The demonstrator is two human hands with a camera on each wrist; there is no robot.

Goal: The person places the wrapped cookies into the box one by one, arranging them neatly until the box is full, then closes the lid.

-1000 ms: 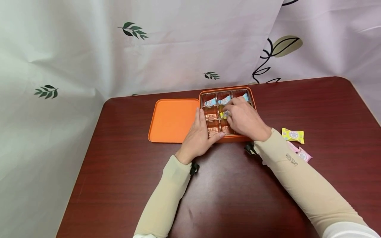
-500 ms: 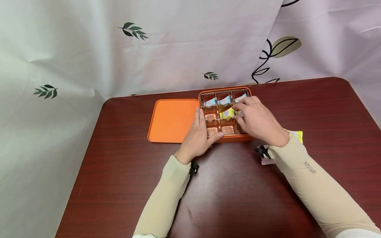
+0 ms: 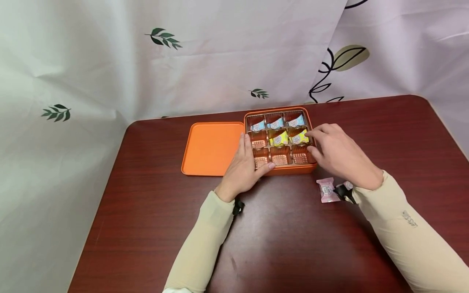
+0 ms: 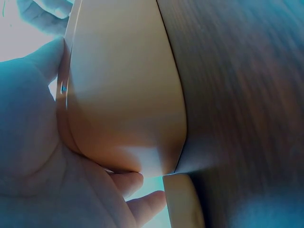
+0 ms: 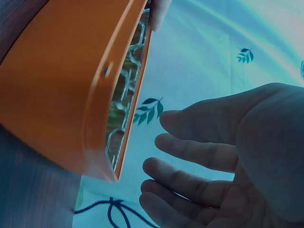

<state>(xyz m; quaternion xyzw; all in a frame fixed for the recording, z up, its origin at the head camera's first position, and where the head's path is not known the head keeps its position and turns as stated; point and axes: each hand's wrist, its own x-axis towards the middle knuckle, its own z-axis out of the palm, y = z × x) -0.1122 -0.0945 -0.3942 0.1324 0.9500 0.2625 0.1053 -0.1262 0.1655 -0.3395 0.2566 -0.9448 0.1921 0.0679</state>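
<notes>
An orange tin [image 3: 289, 170] holds a clear divided tray. Three blue-wrapped candies [image 3: 295, 121] lie in its back row, and two yellow-wrapped candies [image 3: 299, 136] in the middle and right compartments of the middle row. My left hand [image 3: 239, 173] rests along the tin's left side with straight fingers, its thumb at the front rim. My right hand [image 3: 342, 152] hovers at the tin's right rim, fingertips beside the right yellow candy. In the right wrist view, the fingers [image 5: 190, 152] are loosely spread, apart from the tin, with nothing between them.
An orange lid [image 3: 210, 148] lies flat to the left of the tin. Pink-wrapped candies [image 3: 327, 190] lie on the dark red table [image 3: 146, 219] in front of my right hand, partly covered by the wrist strap. A patterned curtain [image 3: 220, 61] hangs behind the table.
My right hand has drawn back to the right from over the middle row, uncovering the two yellow candies. It now covers the yellow candy on the table. My left hand stays put.
</notes>
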